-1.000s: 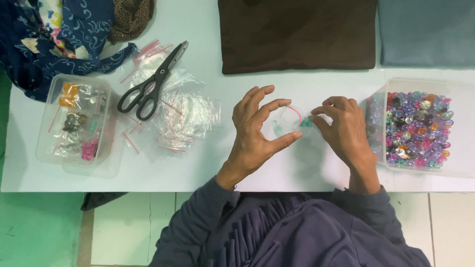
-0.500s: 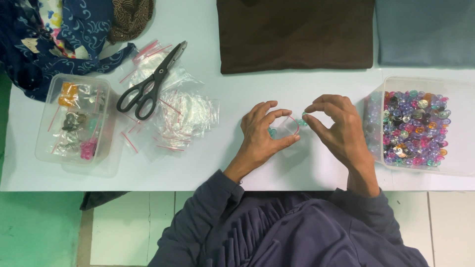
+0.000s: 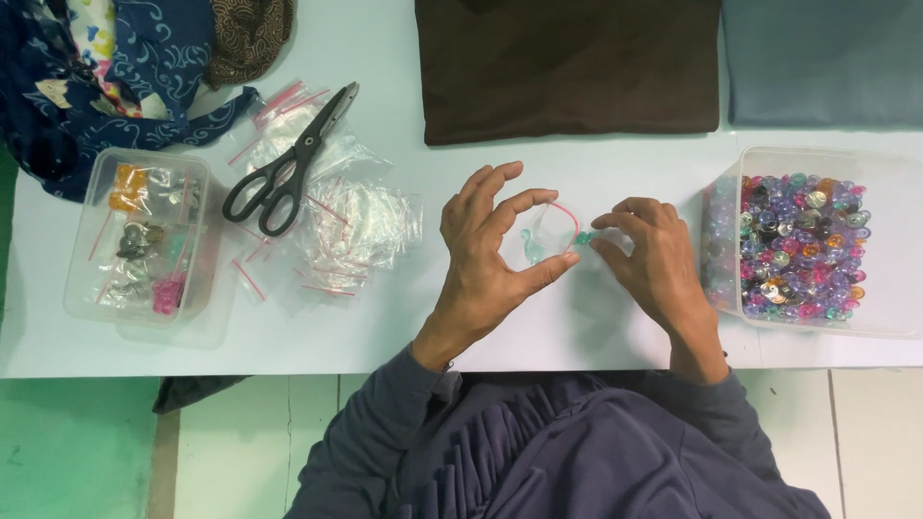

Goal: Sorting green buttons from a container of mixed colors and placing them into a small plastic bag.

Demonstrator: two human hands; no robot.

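Left hand [image 3: 490, 255] pinches open bag [image 3: 548, 234]; right hand [image 3: 654, 259] pinches green bead [image 3: 583, 236] at its mouth. Bead tub [image 3: 817, 245] just right; scissors [image 3: 288, 163], spare bags [image 3: 356, 226] left.

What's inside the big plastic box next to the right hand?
The clear plastic box holds a heap of shiny beads in purple, pink, green and orange. Only the top layer shows; whatever lies beneath is covered.

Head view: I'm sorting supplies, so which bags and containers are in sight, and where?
Small clear bag, red-edged mouth: held open in left hand.
Pile of clear bags: under black scissors.
Clear tub: table's left, mixed bits.
Clear tub: right, colourful beads.
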